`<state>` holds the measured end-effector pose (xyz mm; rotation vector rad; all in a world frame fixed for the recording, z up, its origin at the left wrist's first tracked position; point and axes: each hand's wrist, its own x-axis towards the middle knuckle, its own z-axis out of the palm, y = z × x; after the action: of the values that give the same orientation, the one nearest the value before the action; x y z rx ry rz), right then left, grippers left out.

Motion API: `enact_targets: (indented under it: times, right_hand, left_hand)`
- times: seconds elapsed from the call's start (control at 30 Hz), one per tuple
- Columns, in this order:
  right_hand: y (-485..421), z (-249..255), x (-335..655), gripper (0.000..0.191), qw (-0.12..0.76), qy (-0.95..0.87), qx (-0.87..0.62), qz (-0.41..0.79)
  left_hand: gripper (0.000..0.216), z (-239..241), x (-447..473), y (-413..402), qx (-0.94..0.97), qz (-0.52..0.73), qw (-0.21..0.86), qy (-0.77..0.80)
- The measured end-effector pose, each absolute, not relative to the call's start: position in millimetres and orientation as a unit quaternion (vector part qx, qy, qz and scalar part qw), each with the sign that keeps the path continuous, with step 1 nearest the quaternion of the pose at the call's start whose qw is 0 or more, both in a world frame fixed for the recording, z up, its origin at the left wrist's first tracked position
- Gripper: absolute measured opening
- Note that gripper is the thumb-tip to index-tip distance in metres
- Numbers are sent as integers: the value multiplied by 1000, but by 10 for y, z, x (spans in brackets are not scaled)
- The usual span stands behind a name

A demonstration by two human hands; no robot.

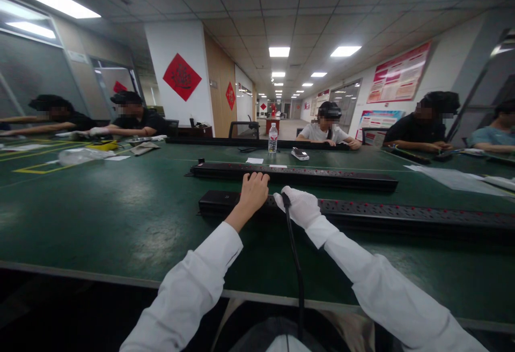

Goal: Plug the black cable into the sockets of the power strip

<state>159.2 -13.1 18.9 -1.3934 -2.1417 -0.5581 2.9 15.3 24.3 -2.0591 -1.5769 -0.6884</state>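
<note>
A long black power strip (362,210) with red marks along its sockets lies across the table in front of me. My bare left hand (254,190) is on it near its left end, fingers bent over its far side and closed on it. In a white glove, my right hand (301,205) grips the end of a black cable (294,253) just above the same strip. The cable runs down toward my lap, and its tip is hidden in the glove. Behind lies a second black power strip (322,175), parallel to the first.
A water bottle (272,138) and a small white device (300,153) stand farther back, near another long black strip (225,141). Plastic wrap (82,155) lies on the left, a clear sheet (454,177) on the right. Several people sit around the green table (120,218).
</note>
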Motion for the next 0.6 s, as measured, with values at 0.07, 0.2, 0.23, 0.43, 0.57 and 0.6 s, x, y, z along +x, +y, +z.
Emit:
enact_targets:
  times: [0.07,0.2,0.23,0.43,0.57,0.6]
  right_hand:
    - [-132,187,1594,43,263,-791,-513,-204]
    - [-132,187,1596,44,260,-792,-515,-199]
    - [-132,189,1596,45,257,-793,-516,-197]
    - [-124,205,1595,46,242,-794,-520,-203]
    - [-118,202,1599,49,246,-791,-514,-222]
    - [-118,199,1600,50,248,-791,-511,-225]
  left_hand:
    - [28,244,29,150,-748,-253,229,-570]
    - [29,241,26,151,-746,-256,234,-569]
    - [29,238,25,152,-746,-256,234,-568]
    - [29,226,13,166,-747,-259,240,-564]
    - [29,225,7,170,-750,-259,239,-560]
    - [29,225,6,171,-749,-259,239,-561]
